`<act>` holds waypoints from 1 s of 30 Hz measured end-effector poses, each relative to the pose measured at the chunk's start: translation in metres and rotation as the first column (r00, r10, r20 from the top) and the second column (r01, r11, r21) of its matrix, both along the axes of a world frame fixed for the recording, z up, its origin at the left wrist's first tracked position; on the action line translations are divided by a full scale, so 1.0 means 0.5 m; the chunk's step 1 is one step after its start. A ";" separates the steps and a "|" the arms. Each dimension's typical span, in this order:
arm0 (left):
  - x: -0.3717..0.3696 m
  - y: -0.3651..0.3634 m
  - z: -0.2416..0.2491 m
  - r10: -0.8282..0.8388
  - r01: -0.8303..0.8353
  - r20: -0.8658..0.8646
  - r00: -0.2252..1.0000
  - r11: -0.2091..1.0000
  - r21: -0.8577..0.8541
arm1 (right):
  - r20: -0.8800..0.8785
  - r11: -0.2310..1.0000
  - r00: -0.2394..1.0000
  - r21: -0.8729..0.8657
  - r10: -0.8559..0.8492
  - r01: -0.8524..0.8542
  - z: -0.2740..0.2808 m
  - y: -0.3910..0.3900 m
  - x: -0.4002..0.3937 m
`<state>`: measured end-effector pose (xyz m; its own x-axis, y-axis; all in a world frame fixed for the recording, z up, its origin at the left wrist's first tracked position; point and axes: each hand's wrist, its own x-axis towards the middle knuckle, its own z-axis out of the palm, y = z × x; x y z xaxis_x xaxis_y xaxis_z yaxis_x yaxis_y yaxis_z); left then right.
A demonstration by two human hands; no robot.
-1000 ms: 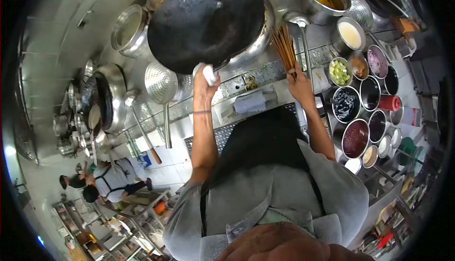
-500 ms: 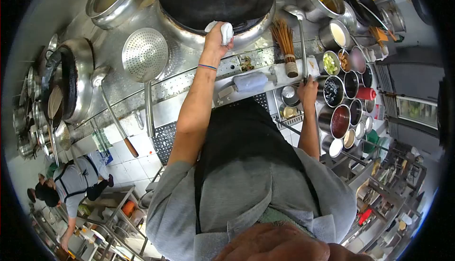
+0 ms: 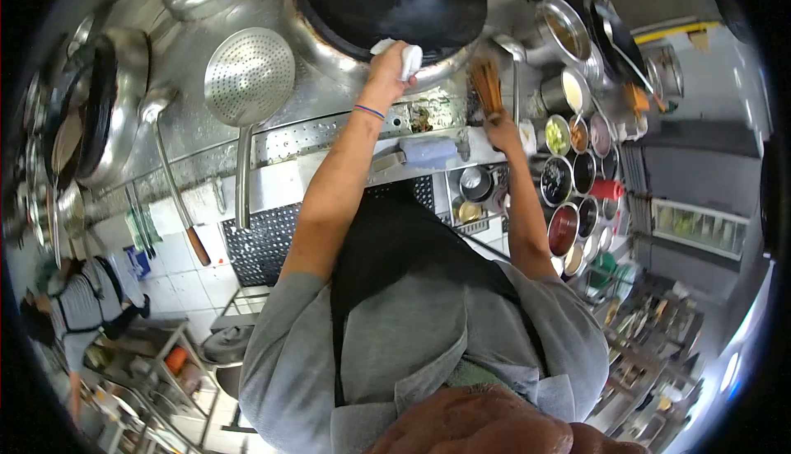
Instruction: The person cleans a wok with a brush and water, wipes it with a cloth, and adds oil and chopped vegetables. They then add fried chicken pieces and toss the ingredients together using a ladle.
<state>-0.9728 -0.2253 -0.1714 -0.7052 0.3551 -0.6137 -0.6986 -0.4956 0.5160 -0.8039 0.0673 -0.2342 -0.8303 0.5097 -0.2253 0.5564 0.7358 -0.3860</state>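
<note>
A folded white cloth (image 3: 411,62) is in my left hand (image 3: 390,67), pressed at the near rim of a big dark wok (image 3: 387,9). Faint steam or smoke hangs over the wok. To the right, my right hand (image 3: 501,131) is closed around the lower end of a bamboo brush (image 3: 486,85), whose bristles point away from me. A ladle (image 3: 512,50) lies just right of the brush, its handle toward me. Between the hands, a folded bluish cloth (image 3: 430,152) rests on the counter's front ledge.
A perforated strainer (image 3: 249,77) and a wooden-handled ladle (image 3: 173,157) lie left. Metal containers of ingredients, including a red-sauce pot (image 3: 563,230), and a red bottle (image 3: 607,189) stand right. Another person (image 3: 86,297) bends at the lower left.
My right hand has let go of the ladle handle and taken hold of the bamboo brush. The view has shifted, and steam or smoke now shows over the wok.
</note>
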 end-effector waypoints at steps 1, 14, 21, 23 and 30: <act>0.007 0.000 0.011 0.026 -0.025 0.013 1.000 0.999 -0.034 | -0.062 0.898 0.998 -0.440 -0.007 -0.021 0.046 0.012 0.012; 0.150 0.025 0.030 0.192 -0.195 -0.133 0.972 0.981 -0.015 | 0.019 0.565 0.565 -0.009 0.825 -0.825 0.395 -0.180 -0.326; 0.154 0.022 0.055 0.219 -0.238 -0.130 0.967 0.960 -0.151 | -0.298 0.820 0.874 0.545 0.383 -0.173 0.363 -0.092 -0.415; 0.156 0.016 0.060 0.193 -0.208 -0.116 0.974 0.968 -0.137 | 0.033 0.777 0.869 0.432 0.494 -0.458 0.350 -0.141 -0.385; 0.121 0.025 0.048 0.175 -0.181 -0.060 0.983 0.976 -0.118 | 0.149 0.693 0.762 0.332 0.631 -0.639 0.388 -0.065 -0.357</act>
<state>-0.9125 -0.2127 -0.1472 -0.7808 0.1454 -0.6076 -0.5769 -0.5411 0.6119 -0.9821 0.0350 -0.0403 -0.9821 -0.0917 -0.1647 -0.0876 0.9956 -0.0321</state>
